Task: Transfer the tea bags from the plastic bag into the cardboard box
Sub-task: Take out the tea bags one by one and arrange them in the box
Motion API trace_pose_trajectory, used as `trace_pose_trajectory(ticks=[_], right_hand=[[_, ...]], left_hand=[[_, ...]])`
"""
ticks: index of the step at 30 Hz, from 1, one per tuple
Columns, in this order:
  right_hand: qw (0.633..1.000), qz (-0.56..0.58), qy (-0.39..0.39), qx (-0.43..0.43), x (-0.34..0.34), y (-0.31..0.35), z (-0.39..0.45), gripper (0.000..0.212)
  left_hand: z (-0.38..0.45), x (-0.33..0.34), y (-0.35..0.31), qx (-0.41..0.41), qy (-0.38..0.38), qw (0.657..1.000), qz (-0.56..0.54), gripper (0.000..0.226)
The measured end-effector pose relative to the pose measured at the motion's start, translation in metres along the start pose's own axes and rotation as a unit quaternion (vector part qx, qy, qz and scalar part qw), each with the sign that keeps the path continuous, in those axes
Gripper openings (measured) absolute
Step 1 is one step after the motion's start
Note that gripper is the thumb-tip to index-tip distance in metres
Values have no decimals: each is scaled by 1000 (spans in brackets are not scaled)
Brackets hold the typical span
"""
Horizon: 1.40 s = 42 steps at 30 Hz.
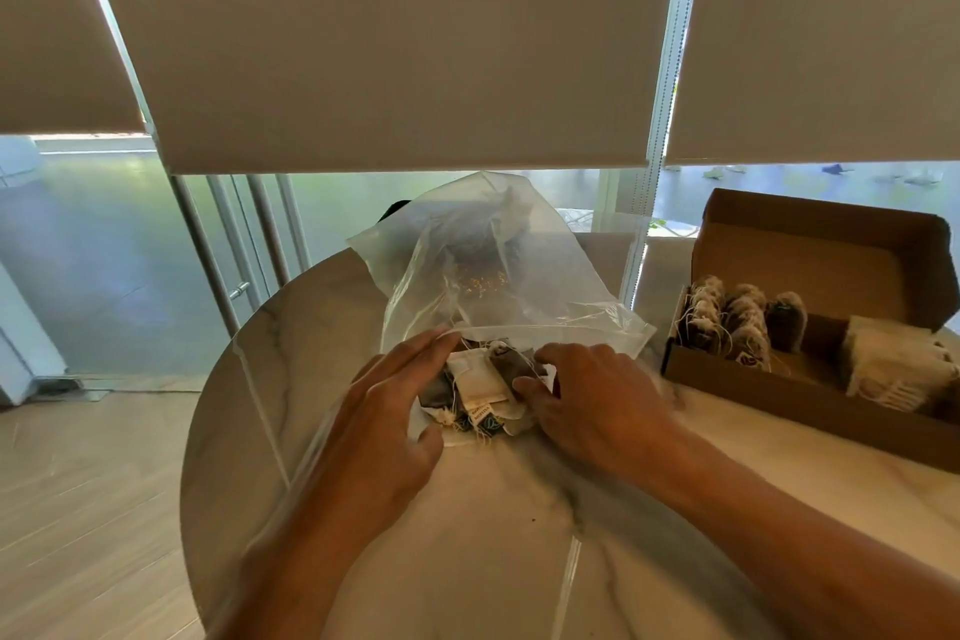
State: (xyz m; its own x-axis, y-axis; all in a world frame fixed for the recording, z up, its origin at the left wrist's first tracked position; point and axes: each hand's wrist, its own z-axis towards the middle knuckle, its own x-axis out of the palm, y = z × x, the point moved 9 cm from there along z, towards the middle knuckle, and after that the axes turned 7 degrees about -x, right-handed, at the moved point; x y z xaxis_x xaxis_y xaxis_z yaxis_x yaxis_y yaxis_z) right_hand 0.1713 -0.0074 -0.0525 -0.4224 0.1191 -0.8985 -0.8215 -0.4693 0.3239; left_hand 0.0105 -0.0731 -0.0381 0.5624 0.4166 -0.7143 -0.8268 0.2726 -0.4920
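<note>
At frame centre, the left hand (395, 411) flat-fingered and the right hand (587, 400) curling onto loose tea bags (483, 390) at the plastic bag (488, 265) mouth, while the cardboard box (810, 327) at right sits part-filled.

Left hand (387, 424) flat, fingers straight — right hand (597, 403) curled, fingertips pinching.

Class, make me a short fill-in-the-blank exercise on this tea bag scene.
1. The box stands with its lid ____.
2. The box is to the ____ of the plastic bag.
3. Both hands work at a pile of ____ at the bag's mouth.

Missing words: open; right; tea bags
</note>
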Motion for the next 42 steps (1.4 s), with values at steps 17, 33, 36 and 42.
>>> trace_pose_trajectory(ticks=[17,33,36,42], right_hand=[[977,116,-103,-147,-47,36,-31,11],[946,308,-92,-40,-57,5,-20,57],[958,285,-24,-36,-42,1,-17,25],[981,183,50,-44,-37,-12,-14,11]], left_hand=[[4,4,2,-22,19,999,-43,74],[72,-9,-78,1,31,978,-209,20],[76,-3,-85,10,52,976,-213,21],[82,-6,-70,-20,25,962,-272,34]])
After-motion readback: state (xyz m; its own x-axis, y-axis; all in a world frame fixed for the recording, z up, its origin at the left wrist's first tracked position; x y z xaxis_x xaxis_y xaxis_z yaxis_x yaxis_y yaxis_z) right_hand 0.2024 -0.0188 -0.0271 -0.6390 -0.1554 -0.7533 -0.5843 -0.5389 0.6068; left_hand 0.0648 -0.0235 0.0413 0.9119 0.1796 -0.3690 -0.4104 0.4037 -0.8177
